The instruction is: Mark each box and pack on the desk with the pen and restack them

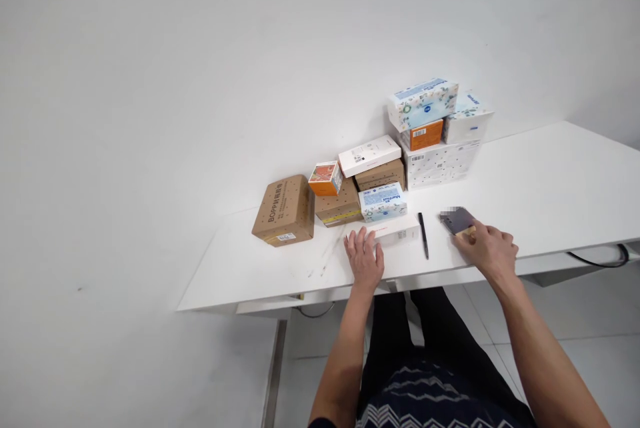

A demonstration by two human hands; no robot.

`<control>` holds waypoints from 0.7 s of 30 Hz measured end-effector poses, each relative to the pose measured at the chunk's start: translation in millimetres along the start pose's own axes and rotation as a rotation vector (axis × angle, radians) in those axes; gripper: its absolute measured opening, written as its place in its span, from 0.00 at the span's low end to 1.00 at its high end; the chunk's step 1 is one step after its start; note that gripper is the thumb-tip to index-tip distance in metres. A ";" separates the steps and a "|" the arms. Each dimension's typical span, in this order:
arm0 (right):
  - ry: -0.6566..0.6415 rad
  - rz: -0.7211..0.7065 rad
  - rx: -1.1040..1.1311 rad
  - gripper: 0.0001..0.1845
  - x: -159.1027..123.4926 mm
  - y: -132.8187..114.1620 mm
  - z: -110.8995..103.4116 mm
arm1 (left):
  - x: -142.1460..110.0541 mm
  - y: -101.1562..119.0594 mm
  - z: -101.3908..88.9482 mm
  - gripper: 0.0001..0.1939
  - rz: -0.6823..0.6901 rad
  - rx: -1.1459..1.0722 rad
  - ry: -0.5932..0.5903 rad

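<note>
My left hand (364, 259) lies flat and open on the white table (550, 195), fingertips touching a flat white box (397, 229). My right hand (487, 247) rests on the table with its fingers curled on a small dark flat object (456, 220) with a tan edge; its surface is blurred. A black pen (423, 235) lies between the two hands.
Behind the hands sit several boxes: a brown carton (285, 210), an orange cube box (325, 179), brown boxes (381, 175) under a white box (369, 155), a blue tissue box (383, 202), and a taller stack (437, 141) of white and floral boxes. A cable (600, 261) hangs below the table.
</note>
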State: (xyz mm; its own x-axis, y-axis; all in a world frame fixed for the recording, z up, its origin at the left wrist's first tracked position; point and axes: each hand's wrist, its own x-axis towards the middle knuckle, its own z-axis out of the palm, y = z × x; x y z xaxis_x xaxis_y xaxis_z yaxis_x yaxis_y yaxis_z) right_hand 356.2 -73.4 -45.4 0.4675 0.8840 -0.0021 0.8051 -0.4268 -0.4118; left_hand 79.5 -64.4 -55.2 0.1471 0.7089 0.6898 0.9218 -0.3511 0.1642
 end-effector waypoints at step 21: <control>-1.354 0.371 1.894 0.27 -133.4 -103.6 -21.7 | -4.3 -4.5 1.8 0.18 0.018 -0.030 0.027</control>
State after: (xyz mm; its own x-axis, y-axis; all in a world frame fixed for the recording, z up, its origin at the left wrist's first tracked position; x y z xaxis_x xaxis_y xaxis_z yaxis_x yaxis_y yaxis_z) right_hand 218.3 -151.2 17.4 -0.5875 0.7560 -0.2885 -0.6876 -0.6544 -0.3146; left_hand 75.4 -64.7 -60.2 0.1538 0.6857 0.7114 0.9080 -0.3821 0.1720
